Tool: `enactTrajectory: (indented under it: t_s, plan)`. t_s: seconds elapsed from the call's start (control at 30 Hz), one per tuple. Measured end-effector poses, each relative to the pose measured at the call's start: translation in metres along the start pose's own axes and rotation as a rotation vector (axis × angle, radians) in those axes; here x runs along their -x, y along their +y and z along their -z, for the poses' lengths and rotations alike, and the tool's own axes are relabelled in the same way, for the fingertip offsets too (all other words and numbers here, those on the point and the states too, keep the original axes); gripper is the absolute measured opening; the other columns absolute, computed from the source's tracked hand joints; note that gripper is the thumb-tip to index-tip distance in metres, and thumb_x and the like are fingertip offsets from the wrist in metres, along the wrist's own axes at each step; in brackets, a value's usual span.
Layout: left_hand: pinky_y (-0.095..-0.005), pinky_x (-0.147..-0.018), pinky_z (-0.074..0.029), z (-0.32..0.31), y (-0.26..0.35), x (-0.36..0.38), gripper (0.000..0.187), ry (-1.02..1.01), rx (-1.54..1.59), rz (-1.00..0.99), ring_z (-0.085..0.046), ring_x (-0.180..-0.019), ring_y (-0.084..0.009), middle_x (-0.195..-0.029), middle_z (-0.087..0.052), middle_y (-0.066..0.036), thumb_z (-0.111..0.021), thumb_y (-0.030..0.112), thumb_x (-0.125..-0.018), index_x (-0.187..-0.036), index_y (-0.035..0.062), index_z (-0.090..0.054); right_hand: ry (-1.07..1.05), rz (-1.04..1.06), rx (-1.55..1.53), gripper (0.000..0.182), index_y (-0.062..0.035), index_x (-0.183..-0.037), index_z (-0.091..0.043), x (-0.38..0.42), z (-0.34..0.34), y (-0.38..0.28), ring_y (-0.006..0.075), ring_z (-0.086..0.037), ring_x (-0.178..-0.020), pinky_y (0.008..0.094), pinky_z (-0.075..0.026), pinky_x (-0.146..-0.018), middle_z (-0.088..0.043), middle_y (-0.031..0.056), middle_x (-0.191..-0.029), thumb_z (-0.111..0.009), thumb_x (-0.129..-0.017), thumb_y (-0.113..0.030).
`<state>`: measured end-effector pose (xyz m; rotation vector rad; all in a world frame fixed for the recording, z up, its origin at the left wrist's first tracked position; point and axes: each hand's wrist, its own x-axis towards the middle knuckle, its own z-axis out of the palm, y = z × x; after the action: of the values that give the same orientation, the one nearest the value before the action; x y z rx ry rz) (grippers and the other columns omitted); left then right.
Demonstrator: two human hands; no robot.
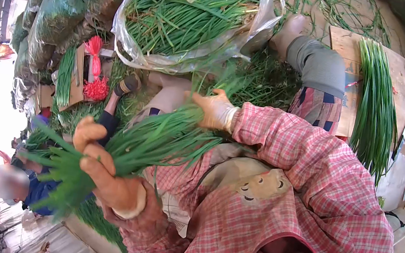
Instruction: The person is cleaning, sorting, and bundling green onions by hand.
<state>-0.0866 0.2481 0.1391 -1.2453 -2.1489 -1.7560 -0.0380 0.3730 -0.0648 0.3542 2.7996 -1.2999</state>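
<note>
Both hands' grips close on the chives (158, 138); bagged greens (194, 14) apparently lie beyond.

Long green chive bundle (152, 140) lies slanted, loosely fanned.

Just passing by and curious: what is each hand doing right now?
Left hand: closed around the long green chive bundle.
Right hand: gripping the same bundle's other end.
</note>
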Motion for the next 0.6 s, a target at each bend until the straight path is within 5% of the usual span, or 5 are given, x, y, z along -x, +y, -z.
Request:
enactTrajectory:
  t_s: [0.13,0.27,0.3,0.43,0.6]
  plan:
    - [-0.0414,-0.103,-0.016,0.020,-0.007,0.020,0.043,0.031,-0.023,-0.001,-0.036,-0.105,-0.0234,-0.085,-0.038,-0.006,-0.024,0.036,-0.096,-0.060,0.0120,-0.022,-0.162,-0.069,-0.107,0.073,-0.0196,-0.129,-0.036,0.002,-0.006,0.003,0.0288,-0.055,-0.101,0.0531,-0.028,-0.091,-0.061,0.0095,-0.104,-0.065,-0.065,-0.042]
    - [-0.0426,-0.100,-0.019,0.039,-0.013,0.024,0.044,0.165,0.171,0.075,-0.037,-0.100,-0.0219,-0.079,-0.035,-0.004,-0.024,0.036,-0.096,-0.059,0.0123,-0.024,-0.216,0.098,-0.325,0.061,-0.0186,-0.119,-0.048,0.014,-0.046,0.020,0.0309,-0.054,-0.101,0.0463,-0.040,-0.083,-0.057,0.0120,-0.109,-0.066,-0.064,-0.039]
    - [-0.0418,-0.081,-0.040,0.025,-0.010,0.019,0.048,0.144,-0.087,-0.062,-0.046,-0.070,-0.0208,-0.059,-0.035,-0.004,-0.026,0.035,-0.095,-0.054,0.0112,-0.027,-0.199,0.008,-0.269,0.059,-0.0178,-0.119,-0.048,0.013,-0.047,0.016,0.0314,-0.054,-0.099,0.0434,-0.041,-0.083,-0.057,0.0127,-0.108,-0.066,-0.066,-0.037]
    - [-0.0316,-0.050,-0.041,0.017,-0.015,0.035,0.047,0.018,0.445,0.172,-0.036,-0.040,-0.0133,-0.054,-0.033,-0.003,-0.032,0.034,-0.095,-0.054,0.0116,-0.030,-0.214,-0.211,-0.101,0.050,-0.0139,-0.113,-0.052,-0.011,-0.044,0.008,0.0317,-0.056,-0.096,0.0393,-0.044,-0.080,-0.059,0.0149,-0.103,-0.064,-0.069,-0.033]
    - [-0.0255,-0.044,-0.034,0.063,-0.002,0.015,0.046,0.078,0.799,0.156,-0.033,-0.040,-0.0075,-0.055,-0.033,-0.001,-0.033,0.034,-0.094,-0.054,0.0127,-0.031,-0.217,-0.357,-0.078,0.027,-0.0117,-0.095,-0.057,0.022,-0.064,0.043,0.0342,-0.059,-0.086,0.0420,-0.045,-0.073,-0.062,0.0159,-0.086,-0.058,-0.073,-0.028]
